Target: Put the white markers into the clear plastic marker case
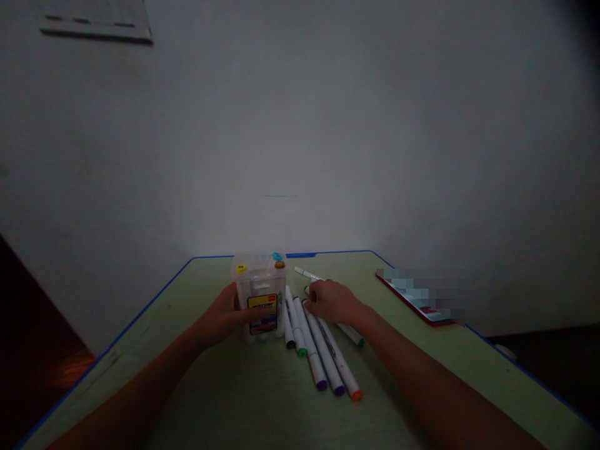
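My left hand [224,317] is wrapped round the left side of a clear plastic marker case [260,282], its thumb across the yellow and black label on the front. The case stands upright, with a few coloured marker ends, yellow, blue and brown, showing near its top. Beside it on the right lie several white markers [322,340] with purple, green, orange and dark ends. Over their far ends is my right hand [334,301], fingers pinched together on a marker; the fingertips partly hide the grip. Another white marker [307,273] lies just behind that hand.
The pale green table [210,394] has a blue edge and stands against a grey wall [328,137]. A flat, red-edged item [417,300], partly blurred out, lies along the right edge. A sheet [96,22] hangs on the wall at upper left.
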Available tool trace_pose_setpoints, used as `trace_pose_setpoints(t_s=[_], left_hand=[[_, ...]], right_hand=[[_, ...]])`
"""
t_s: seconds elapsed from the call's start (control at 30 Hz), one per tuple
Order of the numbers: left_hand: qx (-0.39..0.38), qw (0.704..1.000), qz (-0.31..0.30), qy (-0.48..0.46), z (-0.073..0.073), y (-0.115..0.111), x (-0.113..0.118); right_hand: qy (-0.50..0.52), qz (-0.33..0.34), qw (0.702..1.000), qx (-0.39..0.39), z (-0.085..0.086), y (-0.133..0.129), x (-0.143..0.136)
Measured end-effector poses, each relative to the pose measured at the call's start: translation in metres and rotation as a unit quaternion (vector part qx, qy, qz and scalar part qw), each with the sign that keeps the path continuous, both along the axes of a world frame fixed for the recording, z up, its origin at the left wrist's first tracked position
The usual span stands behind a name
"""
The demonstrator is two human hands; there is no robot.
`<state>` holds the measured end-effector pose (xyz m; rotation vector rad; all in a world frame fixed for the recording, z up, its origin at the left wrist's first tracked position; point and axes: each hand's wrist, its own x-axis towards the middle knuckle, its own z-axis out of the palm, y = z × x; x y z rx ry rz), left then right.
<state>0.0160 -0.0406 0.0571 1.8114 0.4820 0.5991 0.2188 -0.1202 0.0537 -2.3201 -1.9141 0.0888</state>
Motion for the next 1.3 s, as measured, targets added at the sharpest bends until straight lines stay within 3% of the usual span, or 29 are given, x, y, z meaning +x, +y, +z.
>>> trace_pose_setpoints(t_s=[0.13,0.33,0.57,0.93,1.3], left_hand=[[-0.005,1.0,-0.005,-0.004,0.0004,-0.0004,0.0006],[0.004,1.0,-0.01,-0.01,0.0016,-0.0015,0.0008],[-0.005,1.0,-0.01,0.001,-0.0017,0.0014,-0.0009],[-0.008,1.0,-0.014,-0.009,-0.0003,0.0002,0.0012],[0.002,1.0,-0.012,-0.007,0.0014,-0.0023,0.0009]], right_hand=[[0.0,-0.001,1.0,0.028,0.0033,-0.0004,0.0008],[0.02,0.066,0.998,0.013,0.004,-0.0035,-0.0045],[-0.005,0.041,0.999,0.018,-0.0027,0.0011,-0.0022],[-0.002,0.04,0.999,0.011,-0.0008,-0.0015,-0.0059],[0.011,0.047,0.997,0.058,0.0059,-0.0042,0.0005]])
